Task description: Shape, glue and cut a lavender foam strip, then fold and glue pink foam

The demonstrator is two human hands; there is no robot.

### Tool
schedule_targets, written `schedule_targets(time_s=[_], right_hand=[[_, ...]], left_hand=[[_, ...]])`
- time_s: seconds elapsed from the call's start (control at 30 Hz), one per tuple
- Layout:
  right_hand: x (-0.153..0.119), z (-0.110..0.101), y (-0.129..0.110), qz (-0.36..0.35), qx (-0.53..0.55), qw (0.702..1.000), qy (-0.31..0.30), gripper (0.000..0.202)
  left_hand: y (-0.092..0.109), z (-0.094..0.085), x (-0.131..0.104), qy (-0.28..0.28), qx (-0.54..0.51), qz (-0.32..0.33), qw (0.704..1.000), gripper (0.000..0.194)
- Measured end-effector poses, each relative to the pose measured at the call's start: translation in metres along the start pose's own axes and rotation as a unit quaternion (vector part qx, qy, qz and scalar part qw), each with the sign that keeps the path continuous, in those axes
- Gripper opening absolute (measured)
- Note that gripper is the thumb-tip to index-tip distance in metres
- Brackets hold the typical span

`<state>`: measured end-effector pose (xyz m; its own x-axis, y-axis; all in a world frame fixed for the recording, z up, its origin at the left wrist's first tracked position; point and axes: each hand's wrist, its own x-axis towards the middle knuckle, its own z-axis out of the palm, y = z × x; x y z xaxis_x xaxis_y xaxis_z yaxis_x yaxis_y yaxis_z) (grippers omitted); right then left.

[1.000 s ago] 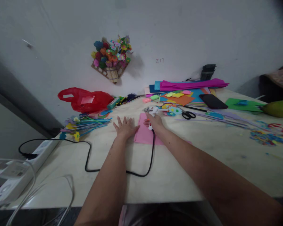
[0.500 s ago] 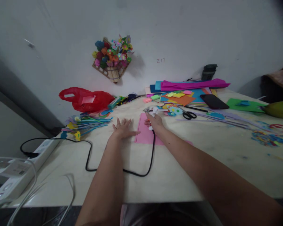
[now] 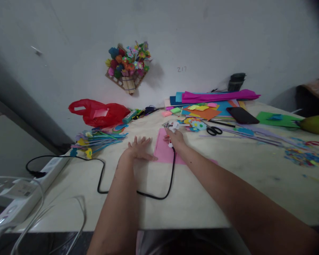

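Note:
A pink sheet lies on the pale table in front of me. Spread flat, my left hand has its thumb on the sheet's left edge and its fingers on the table. Over the sheet's upper part, my right hand is wrapped round a white corded tool, which looks like a glue gun. Its black cord runs down from the hand and loops left, passing under my left arm. The tool's tip is too small to make out.
Black scissors, paper flowers and a phone lie to the right. At the left are a red bag, stemmed flowers and a power strip. Coloured sheets lie by the wall.
My left hand has shifted slightly toward me, its thumb lower along the sheet's left edge. My right hand holds the tool in nearly the same place.

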<state>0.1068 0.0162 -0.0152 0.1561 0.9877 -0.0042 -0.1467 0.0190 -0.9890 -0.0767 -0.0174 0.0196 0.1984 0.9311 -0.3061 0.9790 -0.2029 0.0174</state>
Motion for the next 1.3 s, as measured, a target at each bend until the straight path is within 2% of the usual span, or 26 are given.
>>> schedule_targets(time_s=[0.2,0.43,0.53,0.67,0.73,0.9,1.13,1.3], right_hand=[[-0.001,0.0,-0.001,0.004,0.007,1.0,0.001,0.026],[-0.001,0.0,-0.001,0.002,0.013,1.0,-0.002,0.026],[-0.002,-0.001,-0.003,0.004,0.011,1.0,-0.003,0.025],[-0.007,-0.001,-0.009,0.017,0.03,0.999,-0.008,0.022],[-0.009,-0.001,-0.012,0.028,0.04,0.999,-0.005,0.021],[-0.011,-0.001,-0.015,0.043,0.043,0.998,-0.001,0.021],[-0.011,-0.001,-0.014,0.039,0.04,0.998,-0.005,0.021],[-0.012,-0.001,-0.016,0.044,0.044,0.998,0.001,0.02]], left_hand=[[0.005,-0.002,-0.003,0.003,-0.007,-0.006,1.0,0.117],[-0.002,0.002,-0.001,0.007,-0.037,0.008,0.999,0.114],[0.0,0.0,0.0,0.07,-0.077,-0.008,0.995,0.093],[0.009,-0.004,0.003,0.232,-0.09,-0.023,0.968,0.037],[0.015,-0.005,0.005,0.261,-0.093,-0.026,0.961,0.026],[0.021,-0.001,0.008,0.207,-0.116,-0.031,0.971,0.029],[0.023,0.003,0.01,0.214,-0.113,-0.018,0.97,0.023],[0.021,0.005,0.01,0.207,-0.128,-0.019,0.97,0.026]])
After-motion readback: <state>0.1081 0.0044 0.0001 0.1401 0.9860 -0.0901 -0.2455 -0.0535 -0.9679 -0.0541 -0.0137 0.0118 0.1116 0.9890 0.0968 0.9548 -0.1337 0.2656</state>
